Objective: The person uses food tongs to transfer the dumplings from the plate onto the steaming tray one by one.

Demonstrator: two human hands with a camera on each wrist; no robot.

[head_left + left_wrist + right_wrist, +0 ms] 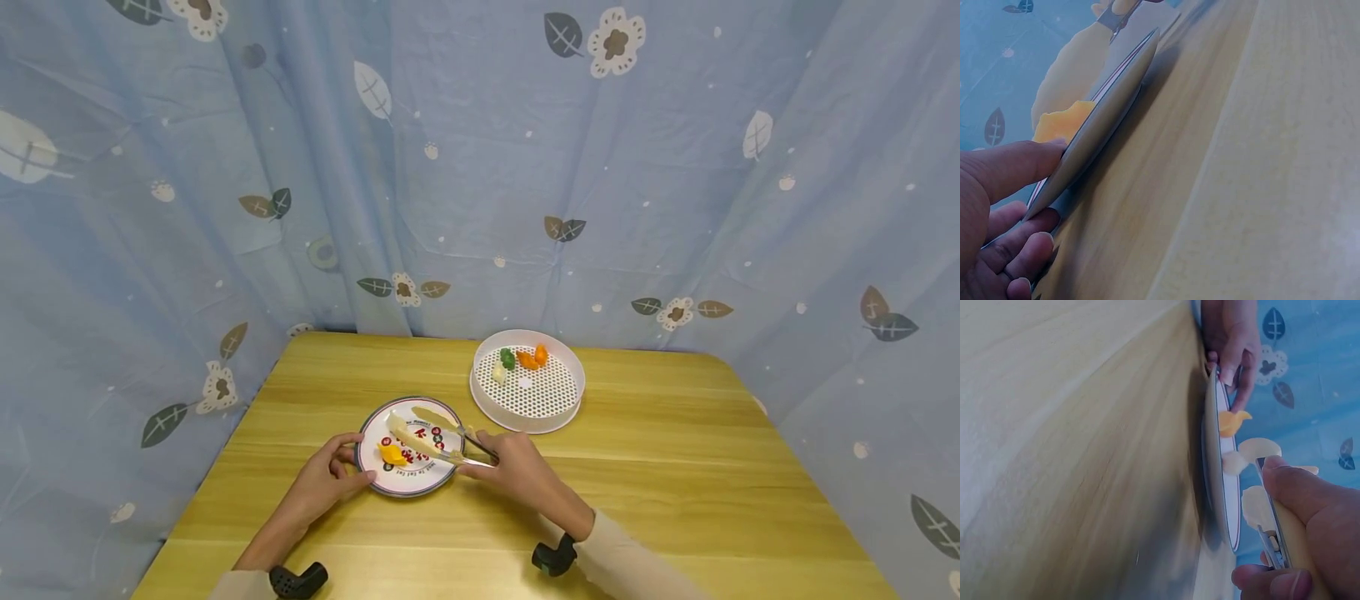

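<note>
White plate: the white plate (pixel 397 483) is resting on the wooden table (pixel 660 467) between the two hands.
Plate rim: the left hand (pixel 322 483) is pinching the plate's edge. The head view is showing it from above; the left wrist view is revealing the thumb (pixel 1019 165) lying over the rim and the fingers (pixel 1032 253) curling below it.
Tongs: the right hand (pixel 525 471) is gripping the tongs (pixel 423 443), its fingers curling round the handles. The right wrist view is showing its thumb along one arm and fingertips at the other; the tongs' jaws are standing apart over the plate.
Yellow piece: the yellow piece (pixel 392 454) is lying on the plate, near the left thumb. The left wrist view is overlapping it with the thumb tip; the head view is showing a gap.
Pale piece: the pale piece (pixel 1234 463) is sitting on the plate just beside one tong tip. The right wrist view is picking it out as a separate lump, while the head view is nearly merging it with the tip; I cannot tell whether they are touching.
Perforated basket: only the head view is showing the perforated basket (pixel 528 423), standing beyond the plate to its right and holding green (pixel 507 358), cream (pixel 499 373) and orange pieces (pixel 528 360).
</note>
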